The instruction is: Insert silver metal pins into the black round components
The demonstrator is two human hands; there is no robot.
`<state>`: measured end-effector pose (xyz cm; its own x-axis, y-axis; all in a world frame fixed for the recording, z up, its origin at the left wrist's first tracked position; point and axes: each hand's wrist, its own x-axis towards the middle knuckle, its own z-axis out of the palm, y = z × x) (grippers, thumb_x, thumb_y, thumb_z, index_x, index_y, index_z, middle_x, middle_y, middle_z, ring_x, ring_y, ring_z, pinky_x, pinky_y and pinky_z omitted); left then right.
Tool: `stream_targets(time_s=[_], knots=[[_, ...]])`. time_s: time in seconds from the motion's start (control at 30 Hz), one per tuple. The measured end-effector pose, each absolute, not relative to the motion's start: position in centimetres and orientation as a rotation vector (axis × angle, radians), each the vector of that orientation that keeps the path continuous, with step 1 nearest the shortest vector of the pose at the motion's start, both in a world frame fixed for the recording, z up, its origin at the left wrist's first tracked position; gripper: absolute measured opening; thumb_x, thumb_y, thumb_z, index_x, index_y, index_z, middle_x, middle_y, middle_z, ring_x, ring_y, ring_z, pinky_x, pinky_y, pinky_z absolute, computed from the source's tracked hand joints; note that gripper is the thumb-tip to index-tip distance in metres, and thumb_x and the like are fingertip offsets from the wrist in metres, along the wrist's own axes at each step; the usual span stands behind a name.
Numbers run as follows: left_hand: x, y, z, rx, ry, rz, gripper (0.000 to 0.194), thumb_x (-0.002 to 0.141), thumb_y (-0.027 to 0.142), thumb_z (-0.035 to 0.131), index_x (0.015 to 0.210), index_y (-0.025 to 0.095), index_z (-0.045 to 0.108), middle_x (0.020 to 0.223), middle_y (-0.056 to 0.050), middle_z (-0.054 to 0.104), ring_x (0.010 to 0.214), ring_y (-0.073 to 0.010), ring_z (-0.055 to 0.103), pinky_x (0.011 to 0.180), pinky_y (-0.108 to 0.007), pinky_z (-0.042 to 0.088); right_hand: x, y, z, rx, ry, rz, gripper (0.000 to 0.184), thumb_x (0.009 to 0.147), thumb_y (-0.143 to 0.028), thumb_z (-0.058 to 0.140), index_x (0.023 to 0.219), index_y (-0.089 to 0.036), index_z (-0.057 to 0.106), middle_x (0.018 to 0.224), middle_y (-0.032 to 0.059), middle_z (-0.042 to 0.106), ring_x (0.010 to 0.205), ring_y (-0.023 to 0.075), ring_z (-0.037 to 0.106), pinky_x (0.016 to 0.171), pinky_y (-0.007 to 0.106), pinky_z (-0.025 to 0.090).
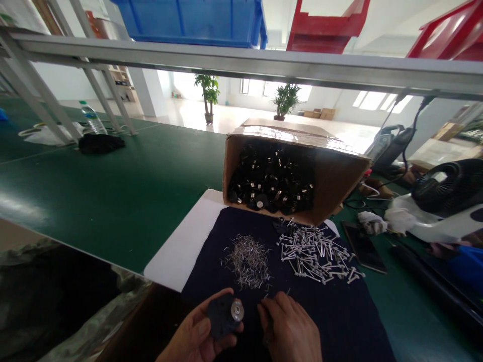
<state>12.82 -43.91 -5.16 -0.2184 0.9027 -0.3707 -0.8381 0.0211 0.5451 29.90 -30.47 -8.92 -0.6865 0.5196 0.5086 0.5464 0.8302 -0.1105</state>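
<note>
Your left hand (199,329) grasps the black part (218,317) low over the near edge of the cloth (320,306), thumb across its face and fingers behind, with the metal disc (237,311) turned upward; that is a sound hold, so leave the disc uncovered and tilt the part enough to see its face. Your right hand (292,327) is just beside it, thumb and fingers drawn together below the pin pile (248,261). A thin sliver shows at those fingertips, but whether you are pinching a pin or one merely lies beyond them, you cannot tell from here. Pinch lightly and take one pin at a time from the loose edge, since such fine, bent pieces would probably tangle; mind your sleeve and wrist near the bolts (317,254), which lie to the right of the pins. The part's underside is hidden by your left palm, and your right fingertips are partly masked by your own knuckles. Both wrists run off the bottom edge, and in the shadowed box (341,186) the dark pieces blend together, beyond counting.
</note>
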Motion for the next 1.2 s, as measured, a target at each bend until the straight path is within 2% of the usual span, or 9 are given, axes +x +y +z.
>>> stream_targets(time_s=[0.07,0.23,0.37,0.5,0.63,0.73,0.9,1.1,1.2], knots=[[12.8,-43.9,-5.1,0.115,0.8,1.606,0.047,0.071,0.037,0.088,0.113,0.021,0.077,0.111,-0.012,0.078,0.094,-0.0256,0.074,0.083,-0.031,0.06,29.6,-30.7,-8.9,-0.814,-2.467,-0.102,0.012,0.095,-0.019,0.058,0.085,-0.023,0.064,0.074,0.0027,0.06,0.065,0.0203,0.059,0.063,0.034,0.037],[12.6,-43.8,-5.2,0.128,0.793,1.594,0.043,0.072,0.036,0.087,0.112,0.024,0.078,0.113,-0.01,0.078,0.094,-0.0249,0.074,0.083,-0.03,0.061,28.6,-31.2,-8.0,-0.887,-2.396,-0.164,0.027,0.096,-0.014,0.048,0.075,-0.024,0.062,0.068,0.0025,0.059,0.06,0.0206,0.059,0.061,0.035,0.036],[12.6,-43.7,-5.5,0.166,0.744,1.589,0.043,0.076,0.036,0.084,0.116,0.023,0.076,0.115,-0.01,0.078,0.097,-0.0247,0.074,0.084,-0.029,0.06,29.5,-31.0,-8.3,-0.869,-2.414,-0.141,0.028,0.094,-0.012,0.047,0.077,-0.025,0.064,0.069,0.0006,0.06,0.06,0.0191,0.061,0.059,0.034,0.038],[12.9,-43.2,-6.0,0.186,0.699,1.579,0.039,0.083,0.037,0.078,0.118,0.021,0.075,0.112,-0.011,0.078,0.095,-0.0238,0.075,0.084,-0.029,0.059,31.5,-30.3,-8.0,-0.719,-2.458,0.116,0.018,0.095,-0.017,0.055,0.085,-0.026,0.065,0.072,-0.0022,0.061,0.059,0.0134,0.063,0.055,0.026,0.043],[13.9,-42.4,-6.5,0.215,0.658,1.499,0.041,0.082,0.038,0.078,0.117,0.017,0.075,0.107,-0.012,0.079,0.093,-0.0224,0.074,0.083,-0.03,0.058,32.3,-30.1,-5.2,-0.429,-2.396,0.391,0.013,0.094,-0.014,0.059,0.095,-0.025,0.065,0.073,-0.0034,0.061,0.06,0.0084,0.062,0.057,0.017,0.047],[14.9,-41.8,-6.7,0.23,0.624,1.445,0.039,0.082,0.035,0.079,0.116,0.016,0.075,0.109,-0.011,0.079,0.096,-0.0209,0.073,0.085,-0.031,0.059,31.8,-30.6,-2.8,-0.299,-2.375,0.351,0.016,0.097,-0.018,0.054,0.087,-0.025,0.065,0.069,-0.0032,0.06,0.057,0.0104,0.06,0.052,0.021,0.044],[16.0,-41.1,-6.6,0.318,0.593,1.347,0.045,0.079,0.035,0.082,0.119,0.016,0.073,0.109,-0.012,0.078,0.092,-0.018,0.073,0.084,-0.028,0.057,31.1,-30.9,-1.2,-0.209,-2.334,0.192,0.042,0.107,-0.024,0.036,0.071,-0.023,0.059,0.064,-0.0031,0.059,0.052,0.0115,0.053,0.049,0.028,0.036],[16.2,-40.8,-6.3,0.363,0.64,1.268,0.046,0.078,0.038,0.083,0.119,0.018,0.073,0.104,-0.01,0.077,0.09,-0.0176,0.072,0.085,-0.029,0.056,31.7,-30.4,-0.9,-0.195,-2.402,0.087,0.049,0.109,-0.023,0.03,0.066,-0.021,0.053,0.062,-0.0027,0.053,0.051,0.0125,0.044,0.051,0.031,0.03],[16.3,-40.6,-6.6,0.401,0.602,1.258,0.049,0.076,0.04,0.085,0.118,0.018,0.074,0.106,-0.01,0.077,0.091,-0.0168,0.072,0.086,-0.028,0.056,31.9,-30.4,-0.8,-0.206,-2.442,0.061,0.051,0.11,-0.023,0.027,0.066,-0.02,0.052,0.063,-0.0023,0.053,0.053,0.0131,0.045,0.052,0.032,0.03]])
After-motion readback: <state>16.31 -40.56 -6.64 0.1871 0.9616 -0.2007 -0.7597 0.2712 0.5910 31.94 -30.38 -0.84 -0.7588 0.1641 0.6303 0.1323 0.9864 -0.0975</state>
